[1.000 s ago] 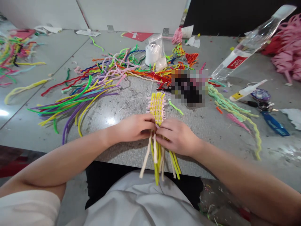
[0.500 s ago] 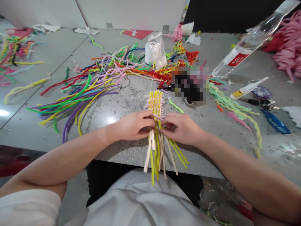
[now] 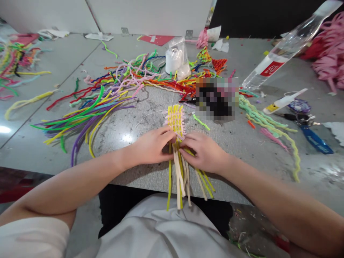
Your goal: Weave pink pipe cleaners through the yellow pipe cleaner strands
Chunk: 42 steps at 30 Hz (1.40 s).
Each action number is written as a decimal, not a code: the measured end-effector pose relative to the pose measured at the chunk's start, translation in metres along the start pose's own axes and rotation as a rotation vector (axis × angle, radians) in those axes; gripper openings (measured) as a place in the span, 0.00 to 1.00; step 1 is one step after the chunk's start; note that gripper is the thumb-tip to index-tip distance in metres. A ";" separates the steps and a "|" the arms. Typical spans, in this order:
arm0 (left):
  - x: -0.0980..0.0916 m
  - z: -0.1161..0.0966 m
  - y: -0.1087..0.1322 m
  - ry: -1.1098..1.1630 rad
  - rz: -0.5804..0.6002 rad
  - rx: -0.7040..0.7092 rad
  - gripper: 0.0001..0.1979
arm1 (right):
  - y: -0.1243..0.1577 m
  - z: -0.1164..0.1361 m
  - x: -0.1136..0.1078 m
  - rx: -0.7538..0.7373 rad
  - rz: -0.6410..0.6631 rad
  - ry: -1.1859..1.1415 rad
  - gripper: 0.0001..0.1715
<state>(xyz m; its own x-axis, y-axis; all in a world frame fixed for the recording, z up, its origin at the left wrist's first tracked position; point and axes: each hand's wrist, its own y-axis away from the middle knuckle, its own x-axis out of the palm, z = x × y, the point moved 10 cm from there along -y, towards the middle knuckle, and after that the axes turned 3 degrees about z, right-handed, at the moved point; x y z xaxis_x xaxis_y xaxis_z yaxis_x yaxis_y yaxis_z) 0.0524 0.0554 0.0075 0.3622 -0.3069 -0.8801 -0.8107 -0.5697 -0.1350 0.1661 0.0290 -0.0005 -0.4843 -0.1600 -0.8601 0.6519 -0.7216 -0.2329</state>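
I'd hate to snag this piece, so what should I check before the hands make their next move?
1. Left hand at the weave: ok, its fingers are at the lower left edge.
2. Right hand at the weave: ok, its fingers are near the lower right edge.
3. Firm grip on a strand: cannot tell; the fingers hide the contact.
4. Loose strands all on the table: not ok, several ends reach past the near edge.
5. Bottle away from the hands: ok, it is apart from them, off to the right.
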 end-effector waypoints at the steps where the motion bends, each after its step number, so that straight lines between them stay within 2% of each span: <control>1: 0.001 0.001 0.000 -0.009 0.008 -0.006 0.16 | 0.000 -0.001 0.002 0.018 0.001 0.014 0.12; 7: 0.005 0.004 0.001 -0.014 0.019 -0.034 0.16 | 0.002 -0.003 0.006 0.182 0.012 0.066 0.10; 12: 0.004 0.004 0.000 0.032 0.010 -0.006 0.17 | 0.002 -0.002 0.004 0.209 0.032 0.009 0.02; 19: 0.005 0.003 0.001 0.048 0.017 0.029 0.15 | 0.005 -0.001 0.004 0.189 0.066 -0.022 0.07; 23: 0.007 0.003 0.001 0.046 0.034 0.032 0.12 | 0.006 0.002 0.005 0.189 0.069 -0.026 0.02; 28: 0.006 0.002 0.001 0.042 0.027 0.053 0.11 | 0.011 0.002 0.007 0.287 0.046 0.023 0.06; 34: 0.009 0.000 0.002 -0.012 0.053 0.078 0.10 | 0.015 0.009 0.005 0.372 0.019 0.203 0.10; 38: 0.012 0.002 0.002 0.016 0.076 0.067 0.11 | 0.015 0.015 0.004 0.405 0.078 0.278 0.11; 42: 0.014 0.002 0.001 0.029 0.097 0.058 0.13 | 0.015 0.013 0.006 0.478 0.157 0.255 0.09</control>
<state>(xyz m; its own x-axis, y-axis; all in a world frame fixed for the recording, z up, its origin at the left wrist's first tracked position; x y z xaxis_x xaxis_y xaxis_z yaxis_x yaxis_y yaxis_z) 0.0558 0.0518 -0.0058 0.2932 -0.3811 -0.8768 -0.8675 -0.4914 -0.0765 0.1650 0.0086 -0.0035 -0.2082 -0.1650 -0.9641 0.3390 -0.9367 0.0871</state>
